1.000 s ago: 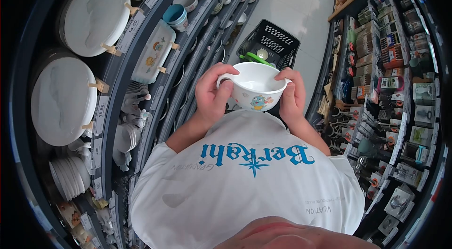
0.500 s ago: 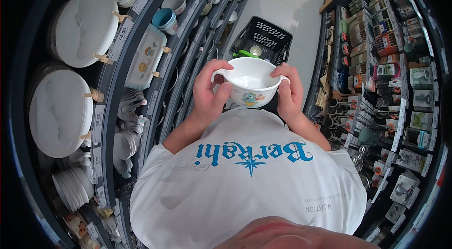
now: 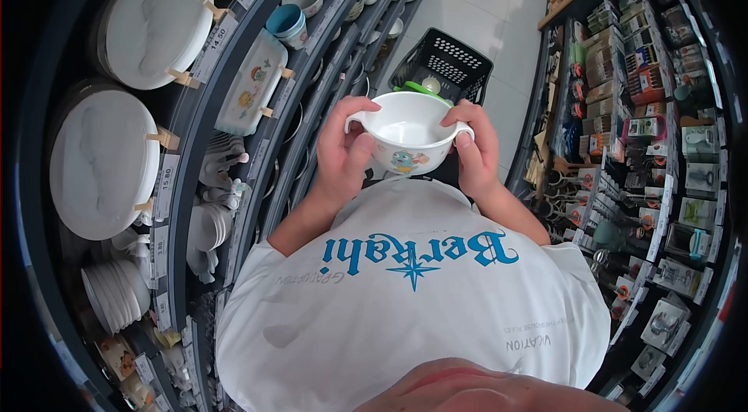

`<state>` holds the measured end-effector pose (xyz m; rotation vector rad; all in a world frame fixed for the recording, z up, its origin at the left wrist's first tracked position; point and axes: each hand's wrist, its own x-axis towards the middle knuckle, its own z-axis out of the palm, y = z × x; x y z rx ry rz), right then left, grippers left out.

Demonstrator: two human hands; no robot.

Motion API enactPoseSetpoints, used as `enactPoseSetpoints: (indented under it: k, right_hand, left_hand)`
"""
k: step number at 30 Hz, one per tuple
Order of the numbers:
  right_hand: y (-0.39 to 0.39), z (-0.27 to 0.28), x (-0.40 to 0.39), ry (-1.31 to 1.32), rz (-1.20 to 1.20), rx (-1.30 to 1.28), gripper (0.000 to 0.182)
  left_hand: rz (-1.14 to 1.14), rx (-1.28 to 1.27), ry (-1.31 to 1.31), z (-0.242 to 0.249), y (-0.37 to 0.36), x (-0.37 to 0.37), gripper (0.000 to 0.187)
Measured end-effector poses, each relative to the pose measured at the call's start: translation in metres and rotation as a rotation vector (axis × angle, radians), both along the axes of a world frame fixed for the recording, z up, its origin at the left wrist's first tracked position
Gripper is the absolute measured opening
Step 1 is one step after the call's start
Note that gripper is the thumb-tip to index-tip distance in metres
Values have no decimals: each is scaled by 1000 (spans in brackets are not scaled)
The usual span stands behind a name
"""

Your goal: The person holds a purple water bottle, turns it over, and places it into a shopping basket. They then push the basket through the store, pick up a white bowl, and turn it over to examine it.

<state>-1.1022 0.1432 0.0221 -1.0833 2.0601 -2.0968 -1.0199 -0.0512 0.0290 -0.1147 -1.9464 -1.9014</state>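
Note:
Between my hands is a white two-handled bowl [image 3: 409, 149] with a colourful cartoon print on the side facing me. Its mouth points up and slightly away, and the inside looks bare. My left hand [image 3: 343, 149] is closed on the left handle, thumb pressed against the outer wall. On the other side, my right hand [image 3: 478, 149] grips the right handle, its fingers curled at the rim. The bowl is held in front of my chest, above the white T-shirt [image 3: 413, 311]. Part of each handle is hidden by fingers.
Beyond the bowl stands a black shopping basket [image 3: 467, 50] holding a green-edged item [image 3: 417, 89] and a small pale round thing. Shelves at left carry white plates [image 3: 105, 163], a printed tray [image 3: 253, 85] and blue cups [image 3: 286, 22]. Packaged kitchen tools [image 3: 647, 132] hang at right.
The bowl has turned and shifted slightly left between my hands, which keep their hold. The shelves and basket sit a little differently in view as my head moved.

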Motion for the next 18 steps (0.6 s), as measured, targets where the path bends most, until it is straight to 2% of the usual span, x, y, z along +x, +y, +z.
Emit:
enactPoseSetpoints:
  k: [18]
  right_hand:
    - [-1, 0, 3, -30, 45, 27, 21]
  left_hand:
    - [56, 7, -28, -8, -3, 2, 29]
